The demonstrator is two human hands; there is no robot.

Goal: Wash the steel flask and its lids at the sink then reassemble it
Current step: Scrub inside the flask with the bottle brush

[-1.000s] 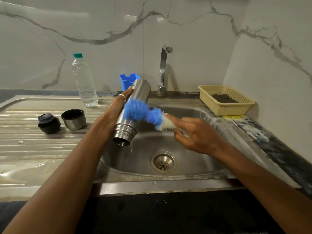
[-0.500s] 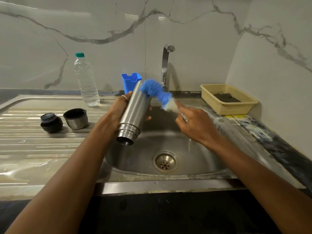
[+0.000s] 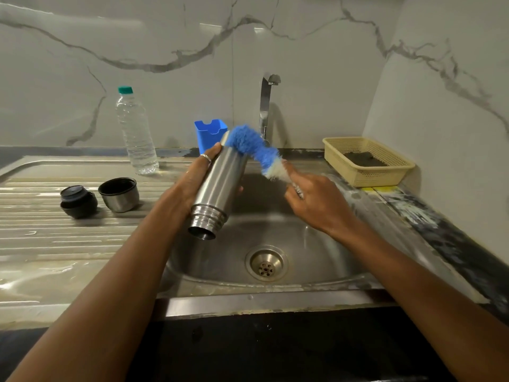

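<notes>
My left hand [image 3: 190, 186] grips the steel flask [image 3: 217, 191] over the sink basin [image 3: 316, 257], tilted with its open threaded mouth pointing down towards me. My right hand [image 3: 316, 199] holds the handle of a blue and white bottle brush [image 3: 254, 148], whose bristles bend over the flask's far end. On the draining board [image 3: 55, 244] to the left lie the black inner lid [image 3: 78, 201] and the steel cup lid [image 3: 119, 194], mouth up.
A clear water bottle [image 3: 136, 133] with a green cap stands at the back of the draining board. A blue holder [image 3: 209, 133] and the tap [image 3: 267, 106] are behind the flask. A yellow basket [image 3: 369, 161] sits at the right by the wall. The drain [image 3: 266, 264] is uncovered.
The brush has slid from the flask's middle up to its far end. My right hand rose with it. The flask stays in my left hand.
</notes>
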